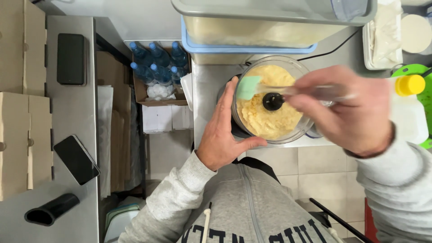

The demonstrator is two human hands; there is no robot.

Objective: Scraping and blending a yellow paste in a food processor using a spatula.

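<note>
left hand [222, 135]: flat against the left side of the clear processor bowl [270, 100], fingers spread along its wall, thumb hooked round the near edge. Open palm bracing it, not a closed grab.
right hand [351, 110]: comes in from the right above the bowl, fingers clamped on the handle of a spatula [288, 90]. A bit blurred.
spatula: clear handle, pale green blade resting on the upper left of the mash, just beside the rim.
bowl: sits on the steel table [204, 85], full of pale yellow paste [265, 114], with a black hub [272, 101] in the middle.
right of the bowl: white bottle with a yellow cap [409, 110], close by the right wrist.
behind the bowl: big tub with a blue rim [252, 36].
left gap: box of blue-capped water bottles [157, 60] down on the floor.
far left table: two dark phones [72, 58] and a black tube [51, 210], well apart from the hands.
</note>
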